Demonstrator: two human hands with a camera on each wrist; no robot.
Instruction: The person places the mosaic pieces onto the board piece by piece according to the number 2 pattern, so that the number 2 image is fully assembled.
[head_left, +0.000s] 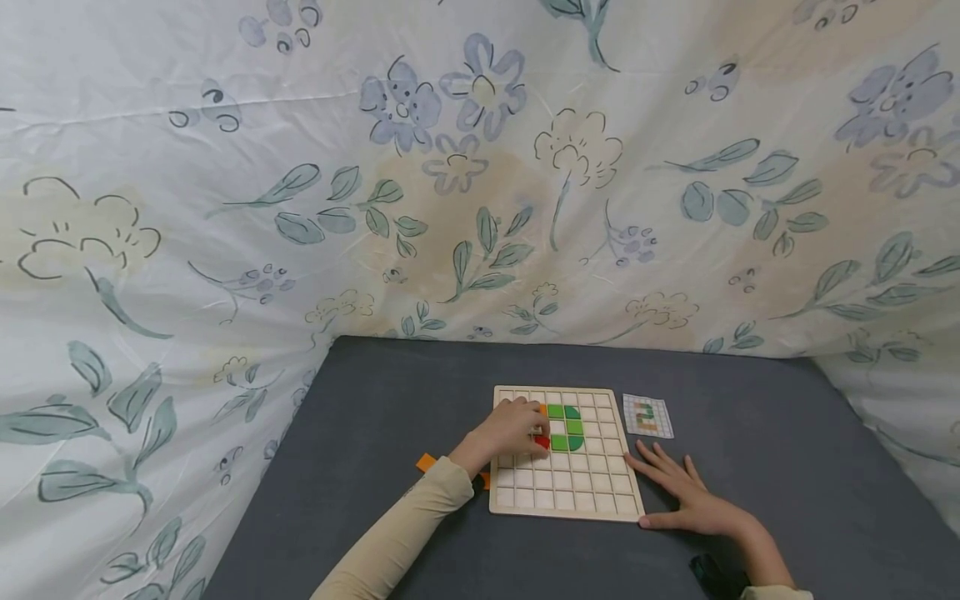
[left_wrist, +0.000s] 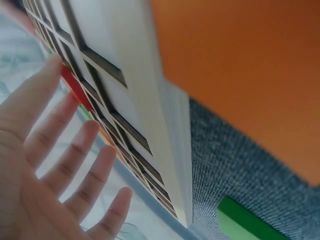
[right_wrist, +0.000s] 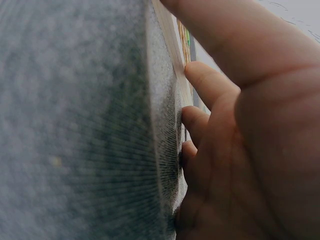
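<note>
A wooden grid board (head_left: 566,515) with raised square cells lies on the dark table. My left hand (head_left: 510,429) is over its left half, thumb and index fingertips right at a red tile (head_left: 542,440). In the left wrist view the red tile (left_wrist: 76,89) lies along the grid, and the fingers (left_wrist: 82,145) are spread and nearly straight. Light green tiles (head_left: 574,427) and rounded dark green tiles (head_left: 576,443) sit in cells beside it, with an orange tile (head_left: 543,409) partly hidden by the fingers. My right hand (head_left: 693,500) rests spread along the board's right edge, fingertips touching it.
A small pattern card (head_left: 648,417) lies right of the board. Left of the board are a loose orange piece (head_left: 426,462), partly behind the left forearm, and a green block (left_wrist: 247,222). A floral cloth (head_left: 480,208) hangs behind the table.
</note>
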